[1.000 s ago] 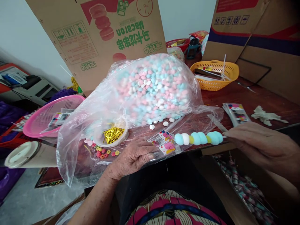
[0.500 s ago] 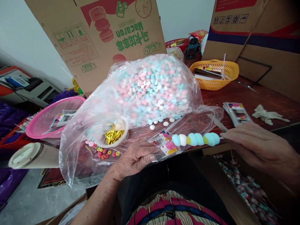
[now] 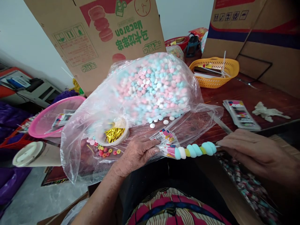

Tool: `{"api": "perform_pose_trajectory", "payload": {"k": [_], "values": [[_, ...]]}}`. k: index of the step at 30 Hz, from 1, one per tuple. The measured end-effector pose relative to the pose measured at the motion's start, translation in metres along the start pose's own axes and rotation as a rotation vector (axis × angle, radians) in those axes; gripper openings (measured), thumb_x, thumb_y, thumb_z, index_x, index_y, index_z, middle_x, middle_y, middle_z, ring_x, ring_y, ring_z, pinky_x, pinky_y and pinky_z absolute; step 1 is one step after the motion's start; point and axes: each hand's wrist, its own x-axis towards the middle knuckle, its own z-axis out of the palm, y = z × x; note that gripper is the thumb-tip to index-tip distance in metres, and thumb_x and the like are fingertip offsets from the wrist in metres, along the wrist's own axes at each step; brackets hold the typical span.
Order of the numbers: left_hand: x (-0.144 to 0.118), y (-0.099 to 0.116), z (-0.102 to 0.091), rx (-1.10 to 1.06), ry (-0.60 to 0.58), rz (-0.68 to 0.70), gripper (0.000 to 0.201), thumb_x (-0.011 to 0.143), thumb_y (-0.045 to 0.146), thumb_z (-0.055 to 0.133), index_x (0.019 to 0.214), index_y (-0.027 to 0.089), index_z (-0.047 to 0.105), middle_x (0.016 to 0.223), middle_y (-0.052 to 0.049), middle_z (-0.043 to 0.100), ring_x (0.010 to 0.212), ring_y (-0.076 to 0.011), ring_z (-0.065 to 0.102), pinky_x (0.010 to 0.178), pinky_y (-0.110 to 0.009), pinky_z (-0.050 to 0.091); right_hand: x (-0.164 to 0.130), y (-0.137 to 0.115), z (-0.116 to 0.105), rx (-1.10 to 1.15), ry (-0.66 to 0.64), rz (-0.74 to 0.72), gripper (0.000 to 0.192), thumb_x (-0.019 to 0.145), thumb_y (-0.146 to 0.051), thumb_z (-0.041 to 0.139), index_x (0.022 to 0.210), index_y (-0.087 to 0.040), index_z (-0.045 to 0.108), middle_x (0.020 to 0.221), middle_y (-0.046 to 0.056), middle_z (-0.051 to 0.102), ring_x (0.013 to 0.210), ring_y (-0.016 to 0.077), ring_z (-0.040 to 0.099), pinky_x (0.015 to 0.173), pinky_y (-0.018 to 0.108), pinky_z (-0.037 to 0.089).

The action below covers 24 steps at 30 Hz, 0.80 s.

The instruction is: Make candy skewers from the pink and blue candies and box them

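Note:
My right hand point(image 3: 254, 153) pinches the white stick of a marshmallow skewer point(image 3: 195, 151), strung with pale blue, white and yellow-green pieces. The skewer lies nearly level, its far end pointing left. That blue end meets a small clear printed bag point(image 3: 170, 150); whether it is inside the mouth I cannot tell. My left hand point(image 3: 140, 151) grips the bag between thumb and fingers at the table edge. Just behind it, another printed bag point(image 3: 164, 135) lies on the plastic.
A big clear sack point(image 3: 150, 87) of pastel candies fills the middle. A round tub point(image 3: 126, 137) holds gold ties, with candy rings point(image 3: 105, 151) beside it. Printed bags point(image 3: 241, 114) are stacked at right, near a yellow basket point(image 3: 217, 82). Below right, a box holds finished skewers point(image 3: 248, 184).
The skewer has come lower and slightly left, its tip now against the bag's printed part. My left hand has shifted a little right with the bag.

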Motion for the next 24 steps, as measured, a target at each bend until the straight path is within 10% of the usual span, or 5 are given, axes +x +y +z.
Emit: {"api": "perform_pose_trajectory", "payload": {"k": [7, 17, 24], "values": [[0.007, 0.005, 0.016, 0.088, 0.021, 0.023, 0.063, 0.074, 0.068, 0.052, 0.105, 0.015, 0.065, 0.073, -0.006, 0.07, 0.068, -0.0209, 0.064, 0.064, -0.032, 0.045, -0.001, -0.001, 0.008, 0.134, -0.146, -0.106, 0.018, 0.087, -0.024, 0.049, 0.094, -0.027, 0.065, 0.081, 0.004, 0.069, 0.072, 0.0184, 0.065, 0.065, 0.029, 0.054], [0.034, 0.024, 0.033, -0.061, -0.416, -0.31, 0.038, 0.068, 0.053, 0.071, 0.08, 0.019, 0.065, 0.064, 0.002, 0.063, 0.062, -0.0175, 0.059, 0.052, -0.023, 0.035, 0.035, -0.019, 0.011, 0.001, -0.516, -0.284, 0.026, 0.087, -0.012, 0.038, 0.075, -0.019, 0.061, 0.064, 0.002, 0.059, 0.054, 0.0153, 0.051, 0.054, 0.029, 0.033], [0.046, 0.034, 0.042, -0.208, -0.438, -0.327, 0.069, 0.067, 0.045, 0.074, 0.126, 0.02, 0.05, 0.096, -0.006, 0.068, 0.09, -0.0274, 0.062, 0.073, -0.033, 0.046, 0.049, -0.027, 0.026, 0.102, -0.629, -0.29, 0.019, 0.082, -0.011, 0.045, 0.071, -0.018, 0.058, 0.065, 0.003, 0.06, 0.055, 0.0145, 0.051, 0.053, 0.026, 0.029]]}}
